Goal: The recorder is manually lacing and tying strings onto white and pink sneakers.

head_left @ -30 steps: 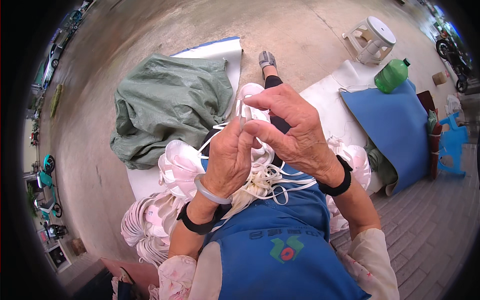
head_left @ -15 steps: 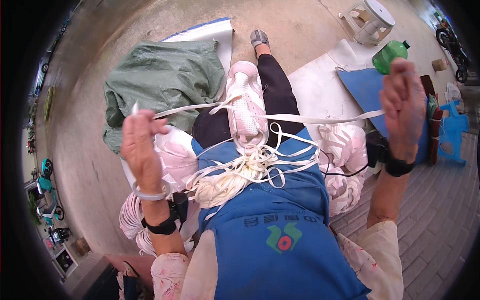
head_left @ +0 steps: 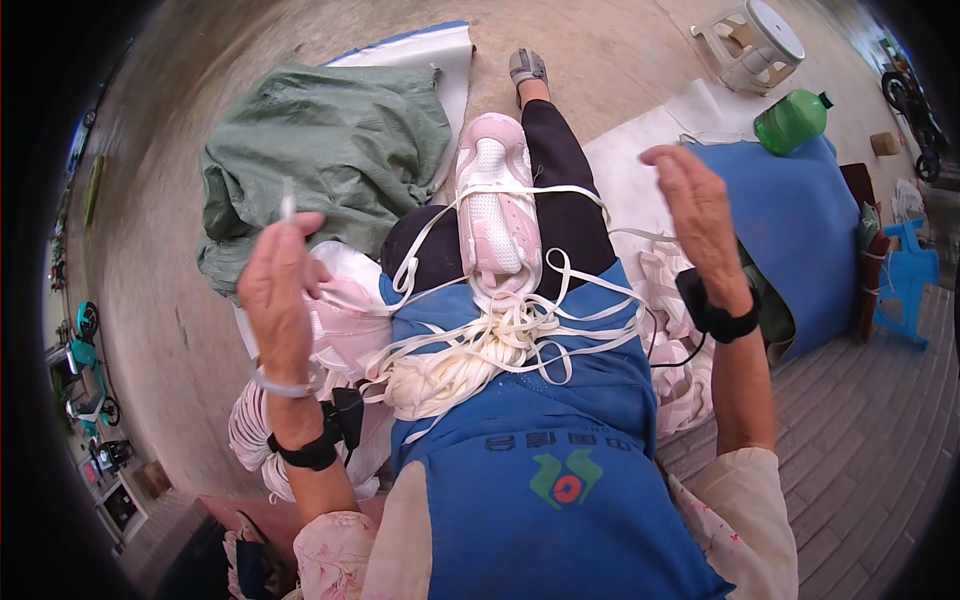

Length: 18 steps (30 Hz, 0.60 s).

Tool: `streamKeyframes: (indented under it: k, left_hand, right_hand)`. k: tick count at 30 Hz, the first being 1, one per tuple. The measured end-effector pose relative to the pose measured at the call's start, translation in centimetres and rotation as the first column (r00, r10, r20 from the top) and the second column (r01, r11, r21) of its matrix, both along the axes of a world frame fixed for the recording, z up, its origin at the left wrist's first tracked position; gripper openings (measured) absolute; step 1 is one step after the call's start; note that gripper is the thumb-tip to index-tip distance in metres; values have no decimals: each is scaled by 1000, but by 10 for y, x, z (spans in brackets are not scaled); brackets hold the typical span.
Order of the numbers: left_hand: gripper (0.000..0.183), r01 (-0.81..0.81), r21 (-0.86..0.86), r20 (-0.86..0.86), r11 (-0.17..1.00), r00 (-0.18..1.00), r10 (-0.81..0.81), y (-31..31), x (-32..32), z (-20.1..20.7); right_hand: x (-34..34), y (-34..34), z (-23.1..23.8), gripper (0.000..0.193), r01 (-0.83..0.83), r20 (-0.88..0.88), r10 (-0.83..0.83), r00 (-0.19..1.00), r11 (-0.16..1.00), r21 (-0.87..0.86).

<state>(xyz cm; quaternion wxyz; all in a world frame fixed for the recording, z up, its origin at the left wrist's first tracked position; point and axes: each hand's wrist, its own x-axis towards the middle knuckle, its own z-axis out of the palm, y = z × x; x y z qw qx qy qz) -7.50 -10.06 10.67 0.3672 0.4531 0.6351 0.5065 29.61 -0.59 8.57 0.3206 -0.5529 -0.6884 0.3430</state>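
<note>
head camera looks down, wide

Soft, diffuse light falls fairly brightly over the middle, palest on the shoe (head_left: 492,225) at 12 o'clock and the stool (head_left: 772,32) near 1. Shadows are faint, deepening beneath the blue sheet (head_left: 805,235) at 3. The bottle (head_left: 790,124) at 2 carries small highlights; bluish glare washes the rim beyond it. The paving (head_left: 850,430) at 4 looks dimmer. Fingertips of the left hand (head_left: 280,300) at 9 blur; the laces (head_left: 515,335) look crisper. Edges bend, and scooters (head_left: 95,390) near 9 smear toward the black border.
</note>
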Motion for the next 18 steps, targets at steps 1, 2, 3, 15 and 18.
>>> streamKeyframes:
  k: [1, 2, 3, 15, 18]
  left_hand:
    - [28, 107, -58, -31, 993, 994, -108, 11, 18, -15]
    - [28, 139, -143, 78, 980, 989, -129, 16, 36, -28]
    - [27, 213, -199, 108, 957, 975, -195, 23, 49, -41]
    - [26, 300, -388, -456, 872, 759, -464, 56, 55, -110]
    - [28, 237, -404, -402, 884, 821, -404, 56, 57, -113]
  right_hand:
    - [-28, 0, -13, 23, -110, 12, 109, 994, 994, 1]
    - [-48, -1, -23, 21, -215, -17, 215, 977, 969, -118]
    - [-65, 0, -34, 21, -268, 81, 280, 957, 955, -131]
    - [-126, 11, -69, 9, -537, 435, 453, 778, 839, 89]
    - [-134, 19, -77, 8, -551, 505, 415, 757, 821, 151]
